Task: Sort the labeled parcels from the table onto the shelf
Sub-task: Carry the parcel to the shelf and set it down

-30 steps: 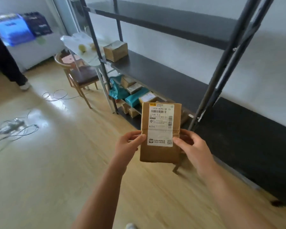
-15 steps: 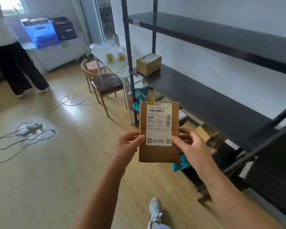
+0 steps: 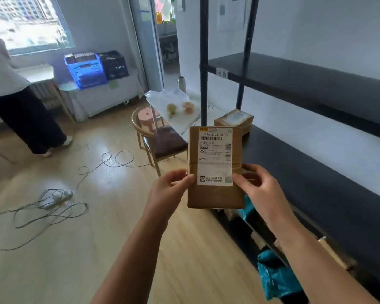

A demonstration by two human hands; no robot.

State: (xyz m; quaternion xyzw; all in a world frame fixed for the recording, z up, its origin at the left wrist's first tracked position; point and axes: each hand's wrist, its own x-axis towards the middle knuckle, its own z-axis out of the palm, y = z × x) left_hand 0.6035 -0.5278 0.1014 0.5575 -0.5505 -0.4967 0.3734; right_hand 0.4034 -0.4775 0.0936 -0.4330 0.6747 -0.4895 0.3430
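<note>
I hold a flat brown parcel (image 3: 215, 194) upright in front of me, its white label facing me and reading N294. My left hand (image 3: 169, 189) pinches its left edge and my right hand (image 3: 259, 189) grips its right edge. The black metal shelf (image 3: 316, 172) runs along the wall on my right. One brown cardboard box (image 3: 234, 120) sits at the far end of the middle shelf board. Teal parcels (image 3: 276, 279) and small boxes lie on the lowest level, partly hidden by the board above.
A wooden chair (image 3: 160, 141) and a small white table (image 3: 176, 108) with fruit stand beyond the shelf end. Cables and a power strip (image 3: 55, 198) lie on the wooden floor at left. A person (image 3: 15, 106) stands far left. Blue and black crates (image 3: 86, 70) sit under the window.
My view has swung left and upward along the shelf, bringing the room, chair and window into sight. The parcel stays held in both hands the same way.
</note>
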